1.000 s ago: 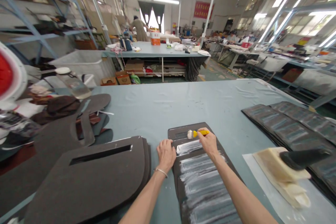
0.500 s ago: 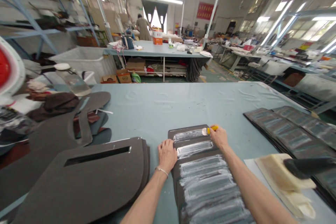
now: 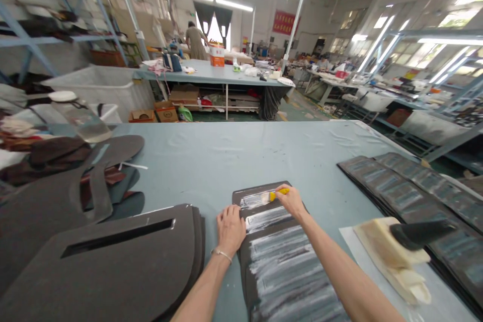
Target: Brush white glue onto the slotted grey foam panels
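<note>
A dark flat panel (image 3: 246,256) lies on the table in front of me, with several grey strips across it smeared with a white, wet-looking coating. My right hand (image 3: 292,202) grips a small yellow-handled brush (image 3: 279,193). Its pale bristles touch the farthest strip, which is partly whitened. At the panel's left edge, my left hand (image 3: 231,229) rests with fingers laid flat and slightly apart, holding nothing. A bracelet circles the left wrist.
Stacked dark pieces with a slot (image 3: 124,256) lie at left. Right, coated panels (image 3: 400,191) are piled beside a pale block-like container with a black, handle-like part (image 3: 420,235). A clear jar (image 3: 81,118) stands far left. A person (image 3: 196,43) is at a back table.
My right hand has drawn the brush leftward along the far strip. My left hand keeps its place on the panel edge. The view has turned slightly right.
</note>
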Demonstrator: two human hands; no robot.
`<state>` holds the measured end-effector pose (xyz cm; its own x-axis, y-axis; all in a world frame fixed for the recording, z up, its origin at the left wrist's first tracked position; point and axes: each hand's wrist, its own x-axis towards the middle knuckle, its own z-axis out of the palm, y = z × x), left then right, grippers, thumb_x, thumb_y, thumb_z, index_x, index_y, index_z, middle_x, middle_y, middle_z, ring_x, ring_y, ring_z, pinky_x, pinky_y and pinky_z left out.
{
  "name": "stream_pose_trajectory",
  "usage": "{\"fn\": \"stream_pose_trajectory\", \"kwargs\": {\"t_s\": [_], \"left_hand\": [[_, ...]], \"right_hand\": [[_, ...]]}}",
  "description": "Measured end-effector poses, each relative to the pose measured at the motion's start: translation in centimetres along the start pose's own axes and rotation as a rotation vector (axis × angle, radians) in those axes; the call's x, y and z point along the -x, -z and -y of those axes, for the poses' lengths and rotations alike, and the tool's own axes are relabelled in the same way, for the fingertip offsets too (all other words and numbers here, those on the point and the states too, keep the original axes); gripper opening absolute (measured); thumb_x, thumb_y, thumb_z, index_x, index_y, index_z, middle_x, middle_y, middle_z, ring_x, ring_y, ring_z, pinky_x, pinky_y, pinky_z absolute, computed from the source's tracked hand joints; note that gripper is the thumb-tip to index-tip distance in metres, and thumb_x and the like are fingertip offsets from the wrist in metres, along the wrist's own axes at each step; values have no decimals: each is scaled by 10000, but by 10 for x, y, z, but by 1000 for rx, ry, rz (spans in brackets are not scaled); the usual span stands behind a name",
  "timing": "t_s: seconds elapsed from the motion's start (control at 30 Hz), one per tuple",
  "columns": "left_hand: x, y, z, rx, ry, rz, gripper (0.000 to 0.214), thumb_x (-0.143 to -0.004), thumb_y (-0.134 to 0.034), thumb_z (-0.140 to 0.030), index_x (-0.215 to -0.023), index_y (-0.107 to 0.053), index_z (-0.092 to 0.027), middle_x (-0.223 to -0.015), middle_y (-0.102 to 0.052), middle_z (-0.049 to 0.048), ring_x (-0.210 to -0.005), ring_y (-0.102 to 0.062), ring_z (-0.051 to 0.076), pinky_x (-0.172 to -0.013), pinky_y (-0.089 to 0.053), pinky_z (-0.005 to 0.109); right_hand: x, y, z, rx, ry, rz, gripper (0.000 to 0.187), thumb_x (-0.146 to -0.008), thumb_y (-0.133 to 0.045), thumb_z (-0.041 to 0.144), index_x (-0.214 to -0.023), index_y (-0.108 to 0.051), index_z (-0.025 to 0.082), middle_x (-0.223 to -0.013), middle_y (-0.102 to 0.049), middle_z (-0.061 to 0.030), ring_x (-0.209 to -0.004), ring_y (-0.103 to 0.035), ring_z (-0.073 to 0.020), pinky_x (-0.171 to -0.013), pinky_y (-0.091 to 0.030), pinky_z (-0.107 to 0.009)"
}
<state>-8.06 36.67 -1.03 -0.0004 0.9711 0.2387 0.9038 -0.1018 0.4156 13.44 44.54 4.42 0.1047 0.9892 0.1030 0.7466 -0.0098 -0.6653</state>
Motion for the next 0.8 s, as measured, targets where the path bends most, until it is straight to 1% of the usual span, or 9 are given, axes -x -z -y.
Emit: {"fn": "stream_pose_trajectory", "kwargs": {"t_s": [0.1, 0.17, 0.23, 0.3, 0.4, 0.5, 0.6, 0.7, 0.8], "left_hand": [[0, 2, -1, -4, 8, 3, 309, -783, -497, -151, -1084, -517, -219, -1131, -543, 60, -1102, -435, 222, -943, -310, 380], [0, 2, -2, -7, 14, 10, 314, -781, -502, -148, -1087, -520, -217, -1139, -542, 65, -1112, -431, 223, -950, -307, 382], [0, 2, -2, -6, 14, 17, 317, -783, -504, -150, -1092, -521, -217, -1145, -540, 69, -1120, -426, 225, -953, -305, 383], [1, 1, -1, 2, 11, 15, 315, -787, -504, -156, -1096, -519, -218, -1144, -540, 67, -1120, -425, 225, -949, -306, 379], [-1, 0, 1, 30, 20, 8, 275, -809, -479, -167, -1073, -525, -227, -1112, -551, 51, -1094, -437, 213, -936, -313, 371], [-9, -1, 4, 84, 107, 14, 205, -856, -413, -184, -999, -548, -242, -1040, -576, 25, -1019, -470, 191, -904, -332, 362], [-19, -3, 7, 109, 155, -21, 215, -881, -380, -195, -998, -552, -247, -1037, -587, 17, -1008, -475, 185, -908, -335, 360], [-22, -6, 9, 61, 74, -51, 260, -889, -389, -214, -1110, -521, -250, -1166, -558, 27, -1096, -444, 193, -950, -319, 370], [-20, -8, 11, -15, 0, -24, 293, -893, -384, -218, -1159, -505, -244, -1244, -525, 41, -1134, -428, 209, -952, -323, 389]], "right_hand": [[-19, 32, -32, 204, -90, -126, 233, -668, -481, 263, -753, -678, 172, -680, -636, -32, -637, -538, -149, -620, -384, -230], [-24, 42, -39, 284, -64, -134, 235, -680, -479, 258, -764, -682, 174, -693, -643, -36, -649, -542, -146, -626, -378, -226], [-25, 42, -40, 283, -13, -89, 242, -699, -472, 273, -782, -683, 186, -688, -642, -23, -635, -539, -139, -612, -373, -219], [-24, 39, -39, 271, -4, -63, 248, -705, -469, 280, -788, -684, 188, -684, -641, -18, -626, -538, -136, -606, -371, -215], [-26, 38, -37, 324, -50, -87, 245, -682, -475, 260, -776, -685, 174, -686, -644, -34, -643, -542, -145, -613, -364, -223], [-30, 35, -24, 294, -31, -121, 253, -681, -470, 278, -777, -682, 178, -654, -631, -29, -627, -537, -146, -605, -357, -229], [-32, 17, 4, 132, -18, -128, 261, -674, -473, 316, -774, -678, 189, -615, -609, -4, -588, -532, -138, -587, -361, -226], [-29, -18, 37, -12, -23, -70, 260, -671, -479, 337, -765, -673, 192, -556, -575, 17, -542, -518, -136, -562, -362, -230], [-26, -52, 61, -137, 32, 38, 265, -696, -477, 361, -779, -662, 190, -557, -570, 25, -534, -509, -133, -555, -369, -226]]}}
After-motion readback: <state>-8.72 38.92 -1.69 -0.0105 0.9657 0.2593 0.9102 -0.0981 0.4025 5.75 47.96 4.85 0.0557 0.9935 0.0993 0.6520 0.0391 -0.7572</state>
